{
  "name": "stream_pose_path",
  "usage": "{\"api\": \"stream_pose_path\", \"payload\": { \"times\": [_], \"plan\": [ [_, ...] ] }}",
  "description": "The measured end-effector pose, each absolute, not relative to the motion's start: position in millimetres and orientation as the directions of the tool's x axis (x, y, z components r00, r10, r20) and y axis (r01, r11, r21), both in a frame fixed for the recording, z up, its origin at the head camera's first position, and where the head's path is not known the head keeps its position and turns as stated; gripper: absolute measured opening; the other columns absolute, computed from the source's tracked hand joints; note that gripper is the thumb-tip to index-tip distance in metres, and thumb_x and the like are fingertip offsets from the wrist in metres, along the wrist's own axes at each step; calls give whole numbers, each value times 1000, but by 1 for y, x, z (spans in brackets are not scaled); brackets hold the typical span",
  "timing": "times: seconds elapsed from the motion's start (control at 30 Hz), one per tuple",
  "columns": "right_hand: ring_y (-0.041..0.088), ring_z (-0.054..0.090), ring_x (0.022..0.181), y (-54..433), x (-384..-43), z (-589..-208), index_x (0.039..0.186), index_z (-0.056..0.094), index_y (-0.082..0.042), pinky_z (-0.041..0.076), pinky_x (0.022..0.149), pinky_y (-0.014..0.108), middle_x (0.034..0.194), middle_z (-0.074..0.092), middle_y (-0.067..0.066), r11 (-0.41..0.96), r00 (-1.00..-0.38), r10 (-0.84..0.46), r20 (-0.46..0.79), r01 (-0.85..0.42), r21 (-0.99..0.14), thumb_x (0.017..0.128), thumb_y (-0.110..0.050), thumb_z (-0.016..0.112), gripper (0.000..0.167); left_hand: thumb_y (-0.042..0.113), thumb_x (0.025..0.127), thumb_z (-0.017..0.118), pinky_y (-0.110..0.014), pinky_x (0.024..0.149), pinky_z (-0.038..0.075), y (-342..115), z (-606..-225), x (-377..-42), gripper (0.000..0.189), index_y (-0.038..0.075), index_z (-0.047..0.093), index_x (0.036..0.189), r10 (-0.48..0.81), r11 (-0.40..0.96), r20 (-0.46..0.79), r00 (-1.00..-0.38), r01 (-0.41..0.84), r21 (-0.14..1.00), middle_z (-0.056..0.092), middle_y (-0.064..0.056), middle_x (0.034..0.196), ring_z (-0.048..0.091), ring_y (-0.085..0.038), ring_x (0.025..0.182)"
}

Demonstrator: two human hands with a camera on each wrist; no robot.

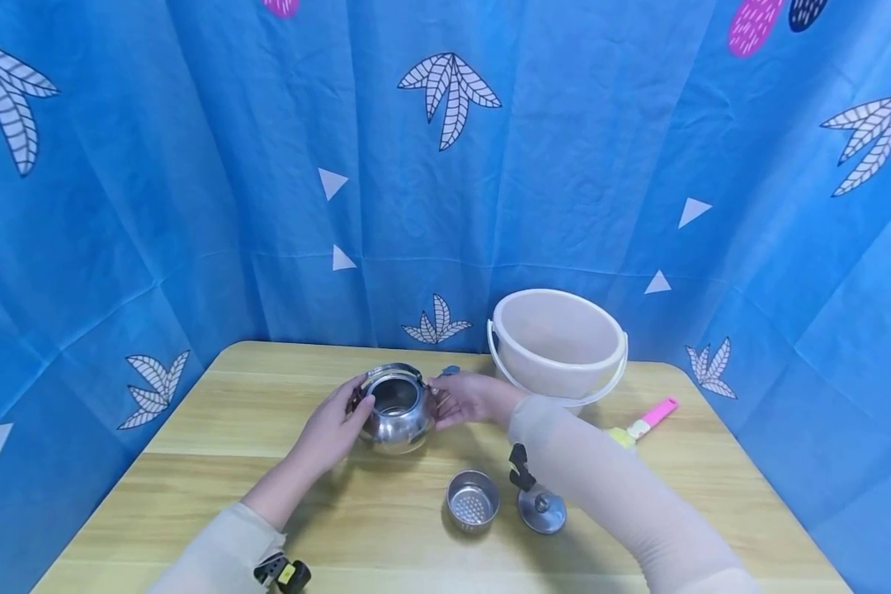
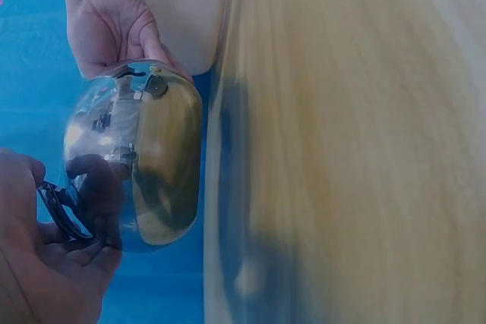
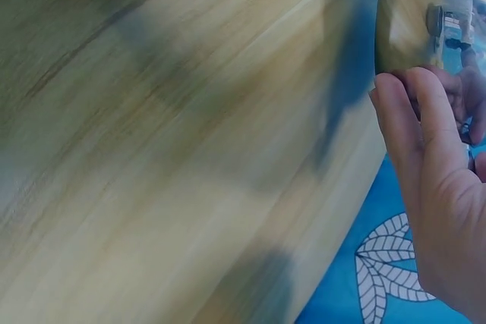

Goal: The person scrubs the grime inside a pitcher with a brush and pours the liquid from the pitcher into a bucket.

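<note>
A shiny steel teapot [image 1: 397,425], its lid off and mouth facing up, is held between both hands over the table. My left hand [image 1: 334,425] grips it from the left, thumb at the rim; in the left wrist view the fingers are around a dark handle [image 2: 64,210]. From the right, my right hand [image 1: 464,398] holds the pot, with fingers [image 3: 433,111] laid along its side in the right wrist view. Nearer the front are a perforated steel strainer [image 1: 472,502] and a round lid [image 1: 542,510] with a knob, both on the table.
A white bucket [image 1: 557,363] with its handle hanging down stands at the back right, behind the right forearm. Beside it lies a pink-handled brush [image 1: 649,419], partly covered by the sleeve. Blue patterned curtain [image 1: 445,206] surrounds the wooden table [image 1: 193,495].
</note>
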State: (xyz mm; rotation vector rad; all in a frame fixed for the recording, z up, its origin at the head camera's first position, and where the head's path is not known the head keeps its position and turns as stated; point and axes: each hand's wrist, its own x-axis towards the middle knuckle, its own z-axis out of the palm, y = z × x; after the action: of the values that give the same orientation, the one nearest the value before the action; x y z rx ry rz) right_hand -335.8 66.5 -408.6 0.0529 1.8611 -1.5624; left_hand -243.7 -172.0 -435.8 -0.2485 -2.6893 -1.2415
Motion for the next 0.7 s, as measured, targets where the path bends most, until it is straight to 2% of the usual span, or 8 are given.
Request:
{"api": "stream_pose_path", "payload": {
  "times": [0.3, 0.57, 0.7],
  "plan": [
    [43, 64, 104, 70, -336, -396, 128, 49, 12, 61, 83, 40, 110, 60, 34, 290, -765, -376, -523, 438, -851, 106, -31, 50, 47, 52, 105, 41, -58, 112, 35, -170, -424, -247, 68, 7, 34, 155, 93, 654, 230, -969, 233, 719, 39, -22, 155, 45, -43, 135],
    [37, 66, 96, 72, -338, -386, 128, 50, 5, 60, 85, 39, 110, 61, 30, 273, -772, -381, -508, 431, -860, 107, -31, 48, 43, 42, 107, 43, -57, 114, 33, -170, -408, -250, 60, 6, 36, 154, 113, 669, 260, -959, 267, 693, 39, -22, 155, 42, -44, 137],
    [36, 66, 94, 74, -338, -381, 126, 52, 4, 60, 84, 40, 108, 62, 30, 248, -789, -368, -492, 427, -870, 106, -29, 50, 39, 45, 107, 41, -57, 115, 32, -169, -400, -252, 62, 6, 35, 155, 135, 670, 274, -952, 291, 682, 38, -21, 155, 41, -43, 138]
  ]
}}
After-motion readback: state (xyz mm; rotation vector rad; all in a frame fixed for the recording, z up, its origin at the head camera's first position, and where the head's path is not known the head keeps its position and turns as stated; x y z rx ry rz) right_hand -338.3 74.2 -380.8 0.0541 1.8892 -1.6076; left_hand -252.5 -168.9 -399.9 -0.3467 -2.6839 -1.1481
